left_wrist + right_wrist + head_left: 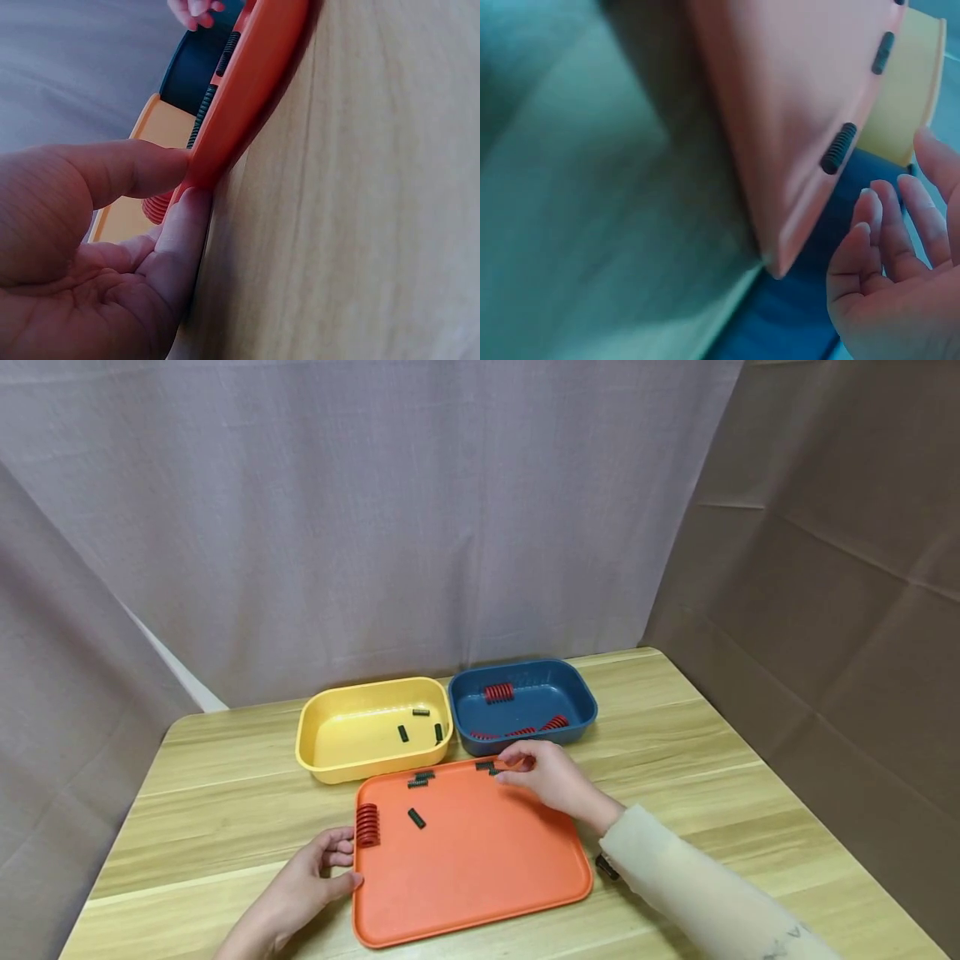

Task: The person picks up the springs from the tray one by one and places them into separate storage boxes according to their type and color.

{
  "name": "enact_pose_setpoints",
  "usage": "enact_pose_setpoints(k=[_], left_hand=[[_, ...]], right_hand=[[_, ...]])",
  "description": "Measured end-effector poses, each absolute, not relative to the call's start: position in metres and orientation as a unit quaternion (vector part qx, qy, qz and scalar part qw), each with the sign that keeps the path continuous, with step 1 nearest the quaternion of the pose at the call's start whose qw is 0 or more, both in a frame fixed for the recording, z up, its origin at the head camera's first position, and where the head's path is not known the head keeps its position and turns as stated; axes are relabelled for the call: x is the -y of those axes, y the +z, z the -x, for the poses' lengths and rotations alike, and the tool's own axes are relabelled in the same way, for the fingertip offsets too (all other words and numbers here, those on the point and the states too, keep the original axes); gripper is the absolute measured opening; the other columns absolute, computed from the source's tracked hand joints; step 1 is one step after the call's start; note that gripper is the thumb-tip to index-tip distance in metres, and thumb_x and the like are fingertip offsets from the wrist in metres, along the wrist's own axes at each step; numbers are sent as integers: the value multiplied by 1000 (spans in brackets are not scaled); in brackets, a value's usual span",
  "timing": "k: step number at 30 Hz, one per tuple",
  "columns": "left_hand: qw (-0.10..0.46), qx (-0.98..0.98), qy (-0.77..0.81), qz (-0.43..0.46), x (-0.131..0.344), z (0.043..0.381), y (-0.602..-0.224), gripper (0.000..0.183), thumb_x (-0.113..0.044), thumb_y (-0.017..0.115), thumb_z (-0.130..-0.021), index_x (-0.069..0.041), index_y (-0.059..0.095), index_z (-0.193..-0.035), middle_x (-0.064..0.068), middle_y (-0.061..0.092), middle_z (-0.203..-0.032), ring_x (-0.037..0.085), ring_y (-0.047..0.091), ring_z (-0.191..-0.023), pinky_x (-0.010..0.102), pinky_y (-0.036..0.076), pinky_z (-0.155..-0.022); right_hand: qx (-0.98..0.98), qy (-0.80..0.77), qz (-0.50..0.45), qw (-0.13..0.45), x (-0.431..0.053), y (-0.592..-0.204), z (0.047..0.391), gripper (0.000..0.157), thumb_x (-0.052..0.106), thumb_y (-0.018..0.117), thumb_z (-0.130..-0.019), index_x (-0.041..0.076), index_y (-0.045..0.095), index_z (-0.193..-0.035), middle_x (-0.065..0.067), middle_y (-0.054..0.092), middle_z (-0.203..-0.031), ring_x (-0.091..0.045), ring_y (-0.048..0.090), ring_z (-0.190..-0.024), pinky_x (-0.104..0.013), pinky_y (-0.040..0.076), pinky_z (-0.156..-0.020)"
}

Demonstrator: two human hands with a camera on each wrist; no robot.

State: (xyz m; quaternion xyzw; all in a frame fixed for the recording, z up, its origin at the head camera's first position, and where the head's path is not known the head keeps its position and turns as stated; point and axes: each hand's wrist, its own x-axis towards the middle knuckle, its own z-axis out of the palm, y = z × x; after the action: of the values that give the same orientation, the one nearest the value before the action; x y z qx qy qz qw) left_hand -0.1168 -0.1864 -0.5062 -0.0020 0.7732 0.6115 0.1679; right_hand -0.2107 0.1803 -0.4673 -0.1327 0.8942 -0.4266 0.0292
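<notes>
An orange tray [472,860] lies on the table, and my left hand [307,881] grips its left rim between thumb and fingers [180,217]. Just inside that rim sits a large red coil spring [367,825], close to the fingers. My right hand [551,777] hovers by the tray's far right corner, fingers loosely bent and apart, holding nothing in the right wrist view. Near its fingertips lie small dark springs [485,766]. Another pair of dark springs [420,779] rests along the far rim, and one dark spring [416,817] lies farther in.
Behind the tray stand a yellow bin [337,768] with several dark springs [403,733] and a blue bin [517,672] with several red springs [498,693]. A dark object [606,867] shows under the right sleeve. Grey curtains hang behind the wooden table [750,827].
</notes>
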Motion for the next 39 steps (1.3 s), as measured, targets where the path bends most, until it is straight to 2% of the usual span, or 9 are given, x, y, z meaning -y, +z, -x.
enact_pose_setpoints(k=[8,16,25,39], left_hand=[[167,-773,612,-5,187,116,-506,65,-1,76,-79,2,44,-136,15,49,-118,25,51,-107,25,49,-80],[167,-777,607,2,186,117,-504,65,-2,77,-79,0,45,-135,14,50,-118,25,51,-107,26,48,-80],[167,-778,605,2,186,118,-504,65,-2,77,-79,0,46,-136,13,50,-119,25,51,-108,26,48,-81],[168,-779,604,4,186,118,-505,65,-1,77,-78,0,45,-136,13,50,-119,25,52,-107,25,47,-82]], right_hand=[[-900,-412,135,43,-183,-481,215,27,18,81,-79,9,74,-103,-3,70,-97,-14,60,-83,-31,50,-76],[-923,-366,107,46,-179,-486,222,22,18,80,-80,12,73,-100,3,67,-92,-12,58,-85,-33,49,-81],[-956,-279,86,20,-170,-489,224,12,23,79,-82,20,67,-85,9,59,-76,-10,54,-72,-31,46,-70],[-955,-281,91,30,-169,-486,224,13,21,78,-82,20,65,-81,8,59,-77,-11,53,-72,-31,46,-70]])
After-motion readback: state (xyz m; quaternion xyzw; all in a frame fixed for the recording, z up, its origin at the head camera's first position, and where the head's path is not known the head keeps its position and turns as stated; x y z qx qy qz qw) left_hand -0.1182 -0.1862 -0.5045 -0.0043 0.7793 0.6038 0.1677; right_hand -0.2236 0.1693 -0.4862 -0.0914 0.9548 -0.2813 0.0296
